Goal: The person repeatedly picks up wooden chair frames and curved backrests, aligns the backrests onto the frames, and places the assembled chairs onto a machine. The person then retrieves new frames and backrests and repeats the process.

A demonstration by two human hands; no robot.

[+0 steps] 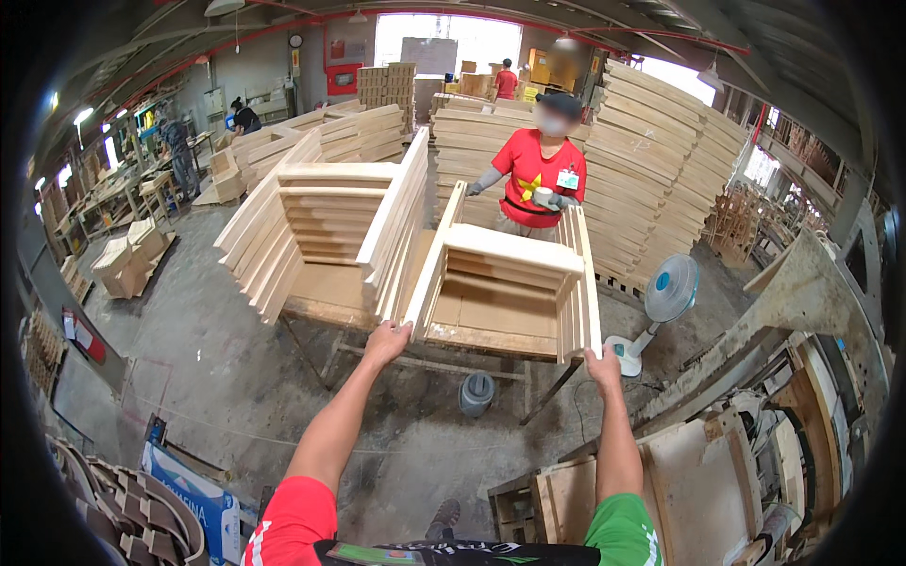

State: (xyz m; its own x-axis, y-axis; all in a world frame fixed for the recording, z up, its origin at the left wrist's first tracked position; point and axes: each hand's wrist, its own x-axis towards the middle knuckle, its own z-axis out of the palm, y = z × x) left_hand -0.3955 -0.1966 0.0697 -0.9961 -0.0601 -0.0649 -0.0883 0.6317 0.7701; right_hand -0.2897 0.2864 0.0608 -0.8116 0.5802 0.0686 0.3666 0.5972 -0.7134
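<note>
The left hand (387,341) and right hand (602,366) grip the near ends of a wooden frame (514,250) at the right end of the bench (491,340); a co-worker (545,174) stands beyond its far edge.

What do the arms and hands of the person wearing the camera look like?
The left sleeve is red and the right sleeve is green, both short with white markings. The left hand and right hand wear no gloves, and no watch shows.

Brown-topped table (330,283): left stack of wooden frames (330,219), right stack (570,316) just beside.
</note>
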